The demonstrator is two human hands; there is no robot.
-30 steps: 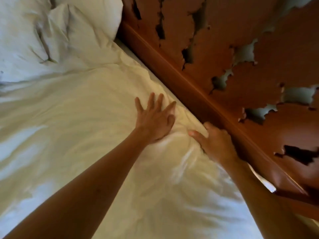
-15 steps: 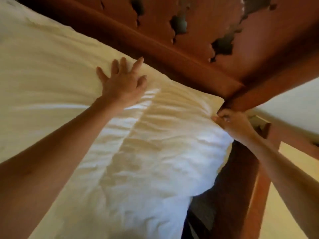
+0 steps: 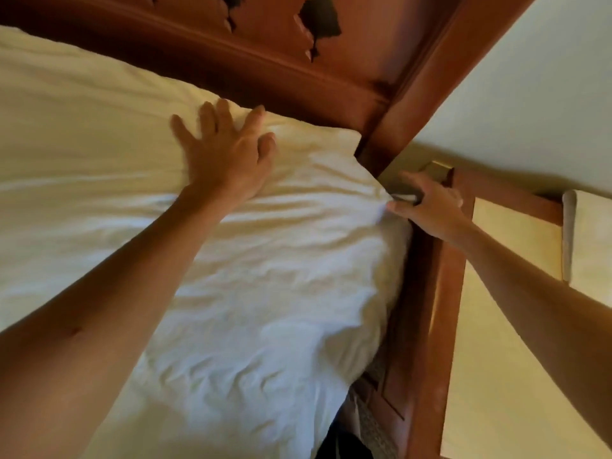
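Observation:
A white, creased sheet (image 3: 251, 286) covers the bed up to its corner by the headboard. My left hand (image 3: 228, 154) lies flat on the sheet near the headboard, fingers spread and straight. My right hand (image 3: 427, 203) is at the bed's right edge, pinching the corner of the sheet between thumb and fingers, just beside the wooden post.
A reddish wooden headboard (image 3: 298, 61) with peeling patches runs along the top. A wooden post (image 3: 427, 104) and side rail (image 3: 427, 309) border the bed on the right. Beyond them are a pale wall (image 3: 530, 94) and a pale floor (image 3: 490, 376).
The view has shifted right along the bed to its corner. My left hand slid along the sheet while staying flat. My right hand moved to the corner and now pinches the sheet.

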